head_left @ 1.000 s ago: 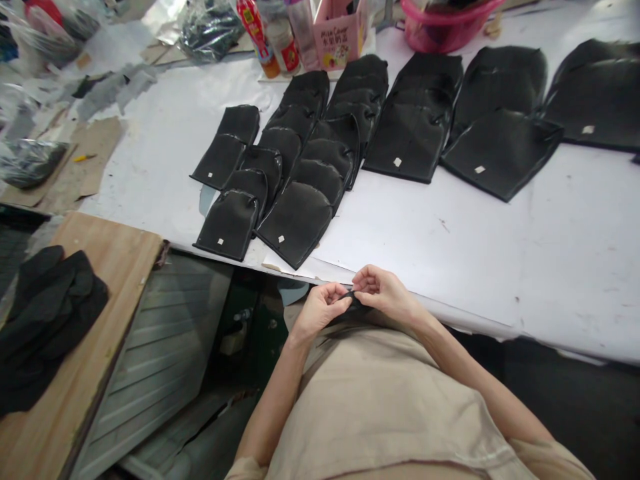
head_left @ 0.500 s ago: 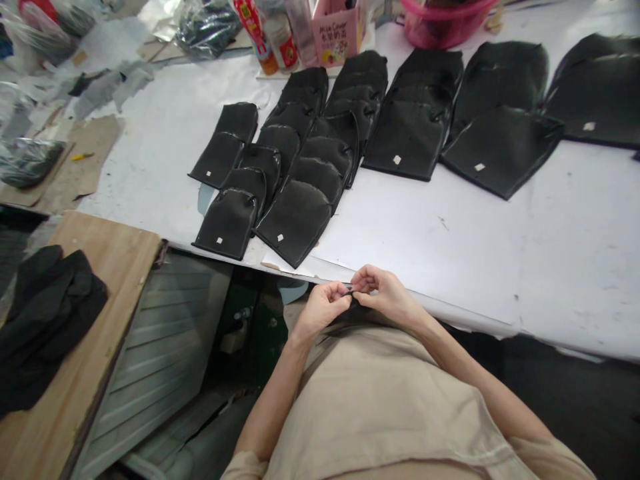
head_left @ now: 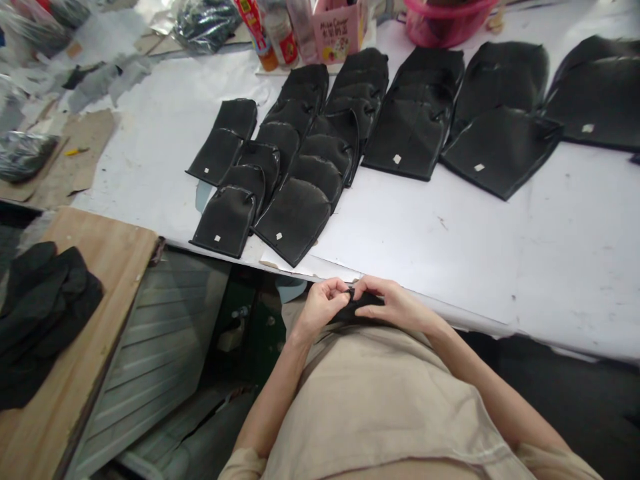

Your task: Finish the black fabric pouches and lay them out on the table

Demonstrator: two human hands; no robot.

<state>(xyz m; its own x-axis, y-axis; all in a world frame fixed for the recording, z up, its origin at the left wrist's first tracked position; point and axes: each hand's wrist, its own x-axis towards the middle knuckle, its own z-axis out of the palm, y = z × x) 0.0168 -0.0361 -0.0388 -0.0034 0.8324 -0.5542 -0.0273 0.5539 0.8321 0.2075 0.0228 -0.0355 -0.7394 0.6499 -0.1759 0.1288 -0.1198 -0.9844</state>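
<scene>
2 bare hands of ours meet at the desk's near edge, around a black piece held low against our tan clothing. Our left hand pinches its edge between thumb and fingertips; our right hand is partly open, forefinger at the edge, thumb spread apart. The held part is too small to identify. With so fine a pinch, we judge the edge could slip free or twist if the fingers pull unevenly. At 11 o'clock lies a stack of black panels; an elbow or sleeve brushing it could skew the overlapping layers.
</scene>
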